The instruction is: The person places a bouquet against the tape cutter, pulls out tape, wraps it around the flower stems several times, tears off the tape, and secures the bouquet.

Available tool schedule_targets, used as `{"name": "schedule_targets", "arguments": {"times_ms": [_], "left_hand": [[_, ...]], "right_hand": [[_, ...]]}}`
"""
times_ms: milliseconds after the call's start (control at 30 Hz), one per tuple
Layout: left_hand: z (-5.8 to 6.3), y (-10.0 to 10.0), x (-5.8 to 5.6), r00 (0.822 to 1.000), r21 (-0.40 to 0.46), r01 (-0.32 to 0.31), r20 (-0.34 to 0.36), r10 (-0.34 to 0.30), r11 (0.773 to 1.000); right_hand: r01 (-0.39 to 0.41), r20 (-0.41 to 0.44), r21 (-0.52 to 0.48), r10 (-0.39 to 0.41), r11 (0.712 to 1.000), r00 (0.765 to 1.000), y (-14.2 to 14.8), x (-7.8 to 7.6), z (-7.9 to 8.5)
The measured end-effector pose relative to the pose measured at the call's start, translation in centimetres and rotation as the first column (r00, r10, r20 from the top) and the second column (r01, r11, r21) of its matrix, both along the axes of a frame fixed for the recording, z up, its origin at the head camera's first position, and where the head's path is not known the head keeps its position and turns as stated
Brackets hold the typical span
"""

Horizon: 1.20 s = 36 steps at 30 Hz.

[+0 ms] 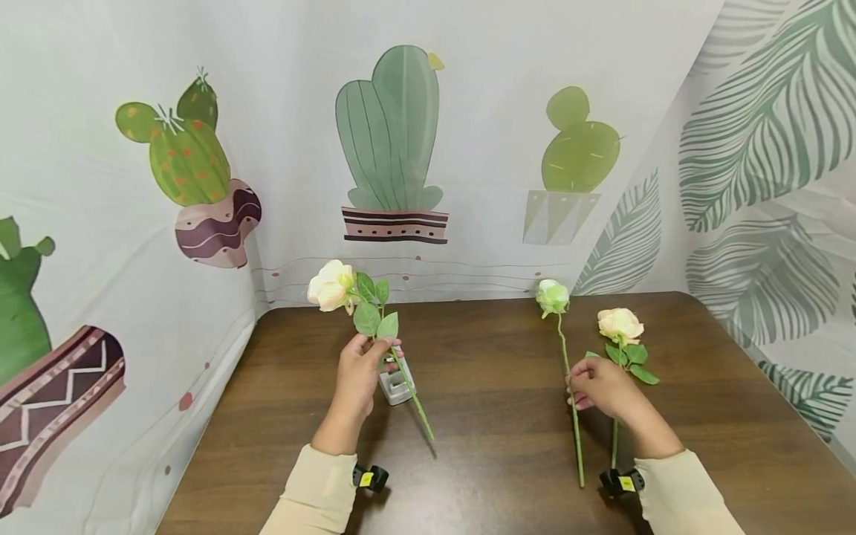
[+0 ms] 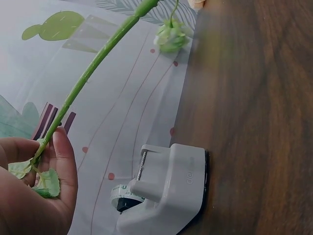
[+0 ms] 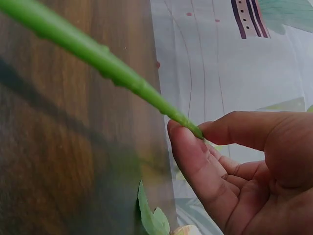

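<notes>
I see the left hand [image 1: 361, 371] pinching the cream rose [image 1: 331, 285] by its stem, thumb against fingers, just below the leaves and near the white tape dispenser [image 1: 397, 385]. My right-wrist view has the right hand [image 3: 244, 176] with thumb and fingertip closed on the stem of the greenish rose [image 1: 552, 297], its other fingers bent. I see a peach rose [image 1: 620, 325] on the brown table [image 1: 495, 416], its stem partly hidden by that arm.

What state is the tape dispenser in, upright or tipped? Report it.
Upright: the tape dispenser sits with its dark base down on the table, the tape roll above it.
</notes>
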<state>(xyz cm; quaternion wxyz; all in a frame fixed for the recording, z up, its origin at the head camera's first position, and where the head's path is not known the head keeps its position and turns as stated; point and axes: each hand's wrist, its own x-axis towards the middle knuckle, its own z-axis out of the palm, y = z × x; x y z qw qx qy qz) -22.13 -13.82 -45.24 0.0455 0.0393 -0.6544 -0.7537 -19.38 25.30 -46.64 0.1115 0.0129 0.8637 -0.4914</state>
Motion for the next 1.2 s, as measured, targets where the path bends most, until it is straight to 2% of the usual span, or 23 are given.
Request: {"name": "schedule_targets", "arguments": {"times_ms": [567, 767, 1200], "left_hand": [[0.0, 0.0, 0.1, 1.000, 0.005, 0.015, 0.005, -0.015, 1.000], [-0.1, -0.1, 0.0, 1.000, 0.006, 0.016, 0.005, -0.016, 1.000], [-0.1, 0.0, -0.1, 1.000, 0.004, 0.022, 0.012, -0.022, 1.000]], "right_hand": [[-0.106, -0.042, -0.103, 0.102, 0.989, 0.994, -2.1, 0.8, 0.9], [-0.164, -0.057, -0.132, 0.157, 0.978, 0.986, -2.7, 0.9, 1.3], [-0.221, -0.077, -0.188, 0.210, 0.957, 0.975, -4.4, 0.9, 1.3]]}}
